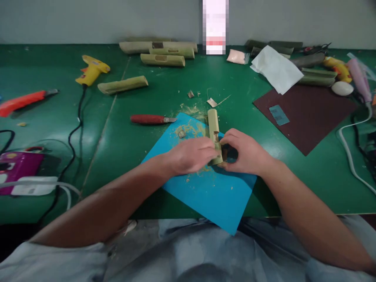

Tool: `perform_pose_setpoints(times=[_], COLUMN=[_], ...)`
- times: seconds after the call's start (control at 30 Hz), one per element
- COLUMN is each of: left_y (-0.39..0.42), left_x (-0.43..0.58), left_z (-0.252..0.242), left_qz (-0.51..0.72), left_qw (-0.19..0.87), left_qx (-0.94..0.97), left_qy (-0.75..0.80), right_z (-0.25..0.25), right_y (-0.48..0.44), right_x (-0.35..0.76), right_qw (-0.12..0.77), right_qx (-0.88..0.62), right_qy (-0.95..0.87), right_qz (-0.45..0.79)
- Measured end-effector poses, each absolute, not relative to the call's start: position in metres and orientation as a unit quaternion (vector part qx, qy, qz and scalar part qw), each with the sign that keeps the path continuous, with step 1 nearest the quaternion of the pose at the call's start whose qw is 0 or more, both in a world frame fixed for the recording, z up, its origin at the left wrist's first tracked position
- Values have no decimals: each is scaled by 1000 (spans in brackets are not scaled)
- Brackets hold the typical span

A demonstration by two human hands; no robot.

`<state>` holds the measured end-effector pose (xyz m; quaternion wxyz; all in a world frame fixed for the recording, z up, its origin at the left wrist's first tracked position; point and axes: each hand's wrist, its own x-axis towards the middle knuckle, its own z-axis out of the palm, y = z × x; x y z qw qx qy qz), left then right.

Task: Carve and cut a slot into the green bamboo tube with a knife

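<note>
A pale split bamboo piece (213,120) with a notch cut in its upper face stands lengthwise over a blue sheet (211,196). My right hand (246,152) grips its right side near the closer end, thumb and fingers bent round it. A small brown patch shows between those fingers; what it is I cannot tell. My left hand (192,155) is closed, its fingertips against the near half of the bamboo; anything pinched in them is hidden. Shavings and a small cut chip (181,134) lie on the sheet. A red-handled knife (149,119) rests by the sheet's upper left edge.
More bamboo pieces (163,60) lie at the back. Left are a yellow glue gun (92,70), an orange cutter (23,102) and a purple box (22,168) with cables. Right are a dark brown sheet (305,129), white paper (276,69) and a pink tool (360,78).
</note>
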<state>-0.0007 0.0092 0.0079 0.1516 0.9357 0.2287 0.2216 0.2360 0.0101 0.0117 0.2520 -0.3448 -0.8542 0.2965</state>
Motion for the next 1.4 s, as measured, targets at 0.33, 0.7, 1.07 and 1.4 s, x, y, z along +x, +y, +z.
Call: perform_pose_setpoints(times=[0.33,0.7,1.07,1.4], left_y=[14,15,24,12], left_x=[-5,-1,-7,-8], left_z=[5,7,2,2], left_qz=[243,243,244,215], left_qw=[143,170,141,101], left_qx=[934,929,925,950], left_qy=[219,220,256,201], right_z=[13,12,11,7], right_y=[10,9,6,7], right_x=[235,235,233,234], right_qw=[242,250,254,259], right_qx=[-351,-345,-339,-330], right_qy=[-858,-855,-848,-844], right_qz=[285,296,320,333])
